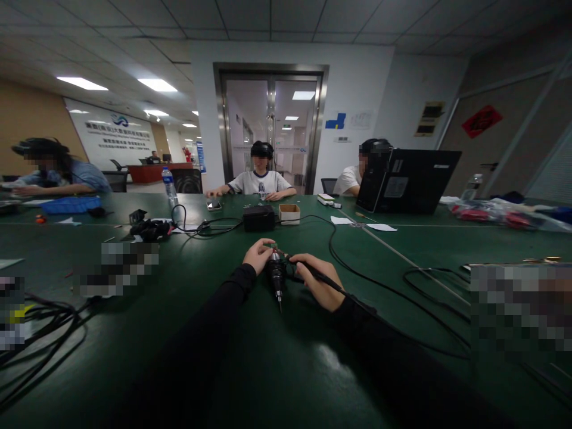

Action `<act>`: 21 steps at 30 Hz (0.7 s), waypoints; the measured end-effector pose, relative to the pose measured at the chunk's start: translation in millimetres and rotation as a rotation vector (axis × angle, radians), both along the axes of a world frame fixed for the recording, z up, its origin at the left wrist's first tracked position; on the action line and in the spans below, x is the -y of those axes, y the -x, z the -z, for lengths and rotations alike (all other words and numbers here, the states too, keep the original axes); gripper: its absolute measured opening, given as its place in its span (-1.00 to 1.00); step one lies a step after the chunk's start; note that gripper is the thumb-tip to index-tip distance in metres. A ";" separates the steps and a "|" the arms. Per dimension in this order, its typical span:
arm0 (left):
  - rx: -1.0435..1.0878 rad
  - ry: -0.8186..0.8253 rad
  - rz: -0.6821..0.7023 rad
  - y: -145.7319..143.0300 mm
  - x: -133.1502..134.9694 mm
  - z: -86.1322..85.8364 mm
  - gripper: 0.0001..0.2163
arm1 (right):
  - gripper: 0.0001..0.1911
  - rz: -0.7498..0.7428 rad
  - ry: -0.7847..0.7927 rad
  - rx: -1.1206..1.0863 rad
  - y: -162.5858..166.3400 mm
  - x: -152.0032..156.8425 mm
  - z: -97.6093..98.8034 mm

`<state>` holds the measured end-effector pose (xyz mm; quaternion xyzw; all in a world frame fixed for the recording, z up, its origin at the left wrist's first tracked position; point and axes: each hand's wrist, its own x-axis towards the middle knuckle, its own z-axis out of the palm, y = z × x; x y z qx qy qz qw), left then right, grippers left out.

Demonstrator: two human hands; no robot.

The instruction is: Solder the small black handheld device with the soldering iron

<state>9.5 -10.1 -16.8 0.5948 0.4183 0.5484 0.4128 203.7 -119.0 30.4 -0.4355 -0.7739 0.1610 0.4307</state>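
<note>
My left hand (258,256) is pinched at the far end of a black, tapered tool (277,275), by a small green piece (273,245) that looks like a bit of circuit board. This tool lies on the table with its thin metal tip pointing towards me. My right hand (320,280) is closed like a pen grip around a slim black soldering iron (329,281). The iron's front end is close to the green piece; whether they touch I cannot tell. Its black cable trails back along my right sleeve.
A black box (258,218) and a small open carton (289,214) stand ahead on the green table (214,369). Cables (393,275) curve across the right side. A large black laptop (409,182) stands far right. A person (261,182) sits opposite, with others at both sides.
</note>
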 end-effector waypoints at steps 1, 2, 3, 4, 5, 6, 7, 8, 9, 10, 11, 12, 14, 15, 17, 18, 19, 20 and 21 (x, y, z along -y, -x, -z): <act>0.002 0.002 -0.002 -0.3 0.2 -0.3 -0.77 | -0.72 -0.002 0.003 -0.001 -0.1 0.2 -0.3; 0.003 0.005 -0.001 -0.5 0.2 -0.4 -0.77 | -0.72 -0.004 0.005 -0.002 -0.2 0.4 -0.6; 0.002 0.006 -0.001 -0.7 0.0 -0.4 -0.78 | -0.72 -0.007 0.007 -0.003 -0.2 0.7 -0.9; -0.001 0.007 -0.001 -0.8 -0.3 -0.2 -0.78 | -0.72 -0.011 0.007 -0.005 -0.2 1.1 -1.2; -0.003 0.007 0.000 -0.8 -0.8 0.2 -0.77 | -0.72 -0.014 0.004 -0.008 -0.1 1.4 -1.4; -0.004 0.007 0.002 -0.6 -1.4 0.8 -0.77 | -0.72 -0.017 -0.001 -0.010 0.1 1.6 -1.6; -0.006 0.007 0.002 -0.3 -2.0 1.5 -0.77 | -0.73 -0.019 -0.006 -0.012 0.2 1.8 -1.8; -0.009 0.007 0.002 0.0 -2.6 2.3 -0.76 | -0.73 -0.019 -0.010 -0.012 0.4 1.8 -1.9; -0.012 0.008 0.000 0.4 -3.1 3.0 -0.76 | -0.73 -0.020 -0.013 -0.012 0.6 1.7 -1.9; -0.016 0.007 -0.003 0.8 -3.5 3.6 -0.76 | -0.73 -0.020 -0.015 -0.010 0.8 1.5 -1.8; -0.019 0.004 -0.007 1.1 -3.7 4.1 -0.76 | -0.73 -0.020 -0.015 -0.007 0.9 1.3 -1.6; -0.019 0.001 -0.008 1.3 -3.8 4.4 -0.75 | -0.73 -0.019 -0.015 -0.004 1.0 1.0 -1.3; -0.013 0.002 -0.006 1.3 -3.7 4.6 -0.75 | -0.73 -0.015 -0.014 -0.001 1.0 0.7 -0.7; -0.010 0.004 -0.005 1.2 -3.6 4.4 -0.75 | -0.73 -0.010 -0.014 -0.001 0.9 0.6 -0.4; -0.010 0.005 -0.008 0.8 -3.3 3.6 -0.76 | -0.73 0.000 -0.018 -0.009 0.6 0.7 0.1; -0.012 0.004 -0.012 0.6 -3.1 3.0 -0.76 | -0.73 0.006 -0.025 -0.016 0.5 0.8 0.2; -0.012 0.003 -0.014 0.4 -2.9 2.4 -0.76 | -0.73 0.013 -0.033 -0.021 0.3 0.9 0.2; -0.011 0.003 -0.015 0.1 -2.6 1.8 -0.76 | -0.73 0.018 -0.041 -0.026 0.1 1.0 0.1; -0.008 0.005 -0.015 -0.1 -2.3 1.3 -0.77 | -0.73 0.022 -0.049 -0.028 -0.2 1.0 0.0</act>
